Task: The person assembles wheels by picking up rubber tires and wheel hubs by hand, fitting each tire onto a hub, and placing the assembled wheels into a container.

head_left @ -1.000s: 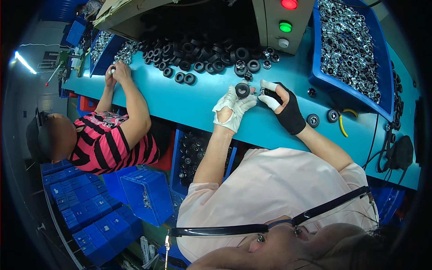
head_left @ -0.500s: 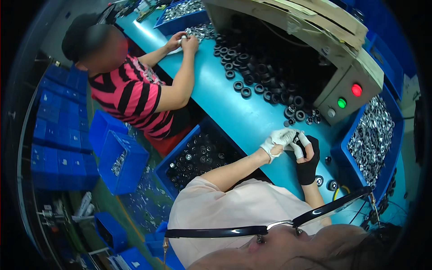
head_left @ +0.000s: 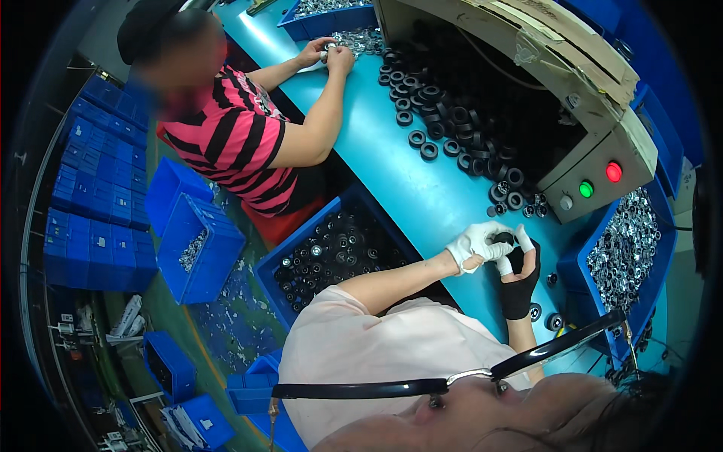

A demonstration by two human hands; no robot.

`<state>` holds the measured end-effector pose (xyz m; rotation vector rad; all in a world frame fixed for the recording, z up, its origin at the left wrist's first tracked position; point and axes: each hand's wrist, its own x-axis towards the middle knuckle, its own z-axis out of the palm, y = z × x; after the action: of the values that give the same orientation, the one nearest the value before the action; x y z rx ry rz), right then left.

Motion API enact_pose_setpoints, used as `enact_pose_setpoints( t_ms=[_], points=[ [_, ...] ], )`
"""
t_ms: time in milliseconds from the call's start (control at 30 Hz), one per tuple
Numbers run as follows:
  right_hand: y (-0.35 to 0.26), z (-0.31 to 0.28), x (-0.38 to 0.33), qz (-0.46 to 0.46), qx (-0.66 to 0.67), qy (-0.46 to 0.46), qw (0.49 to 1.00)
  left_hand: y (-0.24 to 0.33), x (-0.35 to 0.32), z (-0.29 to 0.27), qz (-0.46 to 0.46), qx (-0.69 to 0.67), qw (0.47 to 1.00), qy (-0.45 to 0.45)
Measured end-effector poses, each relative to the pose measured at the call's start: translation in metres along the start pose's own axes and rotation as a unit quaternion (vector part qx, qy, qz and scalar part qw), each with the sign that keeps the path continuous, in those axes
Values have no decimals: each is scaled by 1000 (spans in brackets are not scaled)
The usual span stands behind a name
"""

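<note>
1. Looking down, head view: black ring (head_left: 503,238) is up between the two hands, above the table (head_left: 361,166).
2. Left hand (head_left: 474,245), white glove: fingers curled in around the ring's left side, nearly closed, ring in their grasp. Exact contact points too small to make out.
3. Right hand (head_left: 518,290), black glove, white-covered fingertips: fingers (head_left: 526,239) partly bent, thumb and forefinger parted. Forefinger just right of the ring, thumb just below it. Cannot tell whether they press on it.
4. Near the right wrist, on the table: two dark round wheels (head_left: 554,322), side by side, apart from the hands.
5. Beyond the hands: heap of black rings (head_left: 452,135), some loose at its edge, beside a box with red and green lights (head_left: 595,181).
6. Right: blue bin (head_left: 580,290) of shiny pieces. Left of the left forearm: blue crate (head_left: 271,290) of dark round parts.
7. Co-worker (head_left: 226,147), striped shirt, at the table's far left, well apart.
</note>
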<state>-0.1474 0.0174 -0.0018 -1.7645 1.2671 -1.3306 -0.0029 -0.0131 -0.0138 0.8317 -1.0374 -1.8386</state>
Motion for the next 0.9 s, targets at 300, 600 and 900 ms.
enact_pose_setpoints(
  t_ms=[300,600,900],
  points=[
    [1,-8,6,91,26,-58,994,-10,-1,-5,111,119,986,-23],
    [2,-11,6,123,42,-72,989,-12,-9,-3,136,79,987,-32],
    [-5,-7,-10,135,-33,-73,988,15,-22,-6,-19,193,980,-43]
  ],
)
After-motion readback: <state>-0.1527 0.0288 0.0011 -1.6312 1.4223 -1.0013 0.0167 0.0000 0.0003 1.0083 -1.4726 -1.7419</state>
